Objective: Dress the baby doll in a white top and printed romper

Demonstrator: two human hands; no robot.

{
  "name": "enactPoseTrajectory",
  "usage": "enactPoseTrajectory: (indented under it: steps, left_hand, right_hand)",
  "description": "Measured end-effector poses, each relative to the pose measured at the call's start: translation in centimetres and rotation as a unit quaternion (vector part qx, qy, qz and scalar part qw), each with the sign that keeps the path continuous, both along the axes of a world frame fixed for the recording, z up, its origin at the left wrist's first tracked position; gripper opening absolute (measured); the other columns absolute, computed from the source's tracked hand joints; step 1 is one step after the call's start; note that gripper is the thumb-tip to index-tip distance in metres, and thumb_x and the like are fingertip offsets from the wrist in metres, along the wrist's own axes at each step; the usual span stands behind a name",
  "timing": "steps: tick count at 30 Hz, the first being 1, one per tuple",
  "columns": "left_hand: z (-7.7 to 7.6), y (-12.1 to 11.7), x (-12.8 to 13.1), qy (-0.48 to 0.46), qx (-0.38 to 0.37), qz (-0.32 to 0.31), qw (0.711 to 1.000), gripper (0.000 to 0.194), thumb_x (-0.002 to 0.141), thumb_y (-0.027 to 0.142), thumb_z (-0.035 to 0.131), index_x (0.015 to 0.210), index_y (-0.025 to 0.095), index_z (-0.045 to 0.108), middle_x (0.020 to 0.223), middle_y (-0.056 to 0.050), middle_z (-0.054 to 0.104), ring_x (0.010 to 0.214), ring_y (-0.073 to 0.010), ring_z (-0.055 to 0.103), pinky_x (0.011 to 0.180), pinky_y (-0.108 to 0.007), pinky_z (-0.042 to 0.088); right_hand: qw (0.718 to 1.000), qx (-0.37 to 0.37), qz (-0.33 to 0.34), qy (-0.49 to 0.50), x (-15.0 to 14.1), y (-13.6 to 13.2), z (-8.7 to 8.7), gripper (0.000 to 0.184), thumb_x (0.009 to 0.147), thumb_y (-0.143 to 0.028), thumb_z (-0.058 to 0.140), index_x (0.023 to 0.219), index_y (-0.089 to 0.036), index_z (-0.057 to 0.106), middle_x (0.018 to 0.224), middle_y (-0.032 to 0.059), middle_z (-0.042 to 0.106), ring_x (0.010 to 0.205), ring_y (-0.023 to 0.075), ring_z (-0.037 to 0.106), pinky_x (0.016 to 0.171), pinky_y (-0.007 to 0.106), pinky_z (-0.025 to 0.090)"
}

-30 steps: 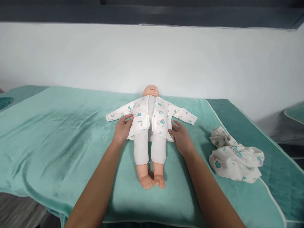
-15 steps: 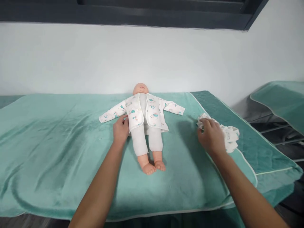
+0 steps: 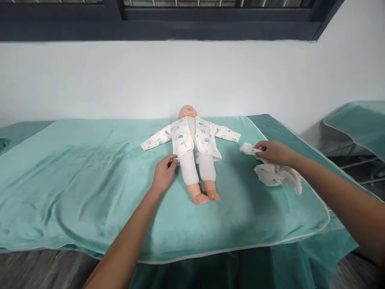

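A baby doll (image 3: 187,111) lies on its back, bare feet toward me. It wears a white printed jacket (image 3: 181,137), open down the front, its sleeves spread to both sides. White material covers its body and legs. Beside the jacket's lower left corner, my left hand (image 3: 164,173) is closed, thumb and fingertips pinching the hem. Over on the right, my right hand (image 3: 272,151) grips a crumpled white printed baby garment (image 3: 272,175) by one end. The rest of that cloth hangs down over the bed; its folds hide its shape.
A light green plush blanket (image 3: 99,188) with wrinkles on the left covers the bed. Darker green quilted bedding (image 3: 267,122) shows at its edges. Behind stand a white wall and a dark window frame (image 3: 168,29). Another green-covered bed (image 3: 361,120) is at the far right.
My right hand has lifted the crumpled garment by one end, and it now dangles partly unfolded. My left hand stays by the jacket's lower hem, fingers pinched. The view has shifted slightly.
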State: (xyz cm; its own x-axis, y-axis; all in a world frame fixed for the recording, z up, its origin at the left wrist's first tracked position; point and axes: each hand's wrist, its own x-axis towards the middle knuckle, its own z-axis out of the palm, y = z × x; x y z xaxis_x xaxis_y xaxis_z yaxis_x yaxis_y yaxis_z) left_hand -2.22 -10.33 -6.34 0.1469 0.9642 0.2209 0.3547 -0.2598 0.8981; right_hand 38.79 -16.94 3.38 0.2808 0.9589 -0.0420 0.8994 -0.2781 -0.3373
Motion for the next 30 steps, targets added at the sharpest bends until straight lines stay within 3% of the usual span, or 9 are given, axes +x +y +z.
enactPoseTrajectory:
  steps: [5, 8, 10, 14, 16, 19, 21, 25, 30]
  left_hand:
    - [0.8, -1.5, 0.0, -0.069, -0.037, -0.023, 0.997, 0.032, 0.089, 0.043, 0.059, 0.109, 0.020, 0.068, 0.069, 0.003, 0.056, 0.068, -0.0153, 0.053, 0.070, -0.030, 0.044]
    - [2.6, -2.8, 0.5, -0.120, -0.036, -0.063, 0.990, 0.035, 0.088, 0.045, 0.062, 0.114, 0.021, 0.067, 0.081, 0.000, 0.062, 0.077, -0.0158, 0.058, 0.076, -0.030, 0.047]
    - [4.6, -3.9, 1.1, -0.154, -0.018, -0.102, 0.983, 0.043, 0.086, 0.044, 0.067, 0.124, 0.023, 0.063, 0.100, -0.005, 0.067, 0.091, -0.0181, 0.063, 0.084, -0.031, 0.049]
    - [9.1, -5.6, 2.0, -0.263, 0.041, -0.126, 0.956, 0.065, 0.079, 0.043, 0.077, 0.137, 0.031, 0.051, 0.136, -0.007, 0.059, 0.119, -0.0252, 0.061, 0.093, -0.034, 0.052]
    - [10.9, -6.0, 2.3, -0.291, 0.073, -0.122, 0.946, 0.054, 0.081, 0.043, 0.076, 0.129, 0.030, 0.057, 0.134, -0.006, 0.061, 0.120, -0.0261, 0.061, 0.094, -0.035, 0.052]
    - [12.5, -5.8, 2.1, -0.292, 0.098, -0.099, 0.946, 0.036, 0.085, 0.045, 0.071, 0.114, 0.025, 0.064, 0.116, -0.005, 0.068, 0.113, -0.0259, 0.064, 0.093, -0.034, 0.053]
    - [13.1, -5.5, 1.8, -0.272, 0.109, -0.074, 0.953, 0.031, 0.086, 0.046, 0.069, 0.106, 0.022, 0.067, 0.106, -0.005, 0.069, 0.110, -0.0262, 0.064, 0.093, -0.035, 0.053]
    - [14.7, -4.8, 1.0, -0.251, 0.148, -0.038, 0.956, 0.026, 0.083, 0.043, 0.072, 0.096, 0.021, 0.070, 0.102, -0.004, 0.066, 0.111, -0.0255, 0.063, 0.093, -0.034, 0.054]
    - [18.1, -3.7, -0.1, -0.343, 0.191, -0.026, 0.919, 0.022, 0.084, 0.034, 0.074, 0.081, 0.019, 0.059, 0.081, 0.002, 0.058, 0.090, -0.0160, 0.065, 0.085, -0.028, 0.054]
  right_hand:
    - [0.976, 0.127, 0.086, 0.152, -8.2, 0.5, 4.7, 0.011, 0.076, -0.027, 0.069, 0.086, -0.025, 0.072, 0.064, -0.0029, 0.053, 0.059, 0.0133, 0.048, 0.055, 0.027, 0.034]
    - [0.921, 0.173, 0.133, 0.324, -13.4, 0.2, 6.9, 0.012, 0.074, -0.023, 0.074, 0.086, -0.024, 0.072, 0.067, -0.0017, 0.058, 0.059, 0.0128, 0.048, 0.052, 0.025, 0.033]
    - [0.881, 0.189, 0.161, 0.403, -16.3, 0.1, 7.8, 0.015, 0.074, -0.022, 0.077, 0.088, -0.023, 0.071, 0.071, -0.0014, 0.060, 0.059, 0.0121, 0.048, 0.052, 0.025, 0.036]
    - [0.839, 0.186, 0.248, 0.448, -20.3, 0.1, 8.5, 0.022, 0.079, -0.024, 0.074, 0.100, -0.025, 0.070, 0.077, -0.0024, 0.061, 0.064, 0.0123, 0.052, 0.056, 0.025, 0.042]
    - [0.821, 0.167, 0.298, 0.458, -21.6, 0.1, 8.4, 0.031, 0.080, -0.025, 0.072, 0.112, -0.027, 0.069, 0.078, -0.0030, 0.060, 0.066, 0.0127, 0.054, 0.057, 0.025, 0.045]
    - [0.796, 0.146, 0.342, 0.478, -22.8, 0.1, 7.9, 0.046, 0.081, -0.025, 0.071, 0.126, -0.031, 0.064, 0.084, -0.0026, 0.063, 0.071, 0.0142, 0.059, 0.061, 0.026, 0.049]
    - [0.794, 0.151, 0.348, 0.475, -23.1, 0.3, 7.9, 0.046, 0.080, -0.026, 0.072, 0.125, -0.031, 0.064, 0.087, -0.0022, 0.063, 0.075, 0.0150, 0.060, 0.064, 0.026, 0.051]
    - [0.818, 0.207, 0.341, 0.415, -23.3, 1.2, 9.2, 0.025, 0.077, -0.029, 0.078, 0.100, -0.027, 0.068, 0.083, -0.0025, 0.059, 0.080, 0.0148, 0.058, 0.067, 0.024, 0.049]
    - [0.829, 0.291, 0.328, 0.347, -23.4, 2.2, 12.5, 0.024, 0.074, -0.023, 0.081, 0.069, -0.020, 0.058, 0.084, -0.0012, 0.054, 0.100, 0.0196, 0.057, 0.078, 0.025, 0.048]
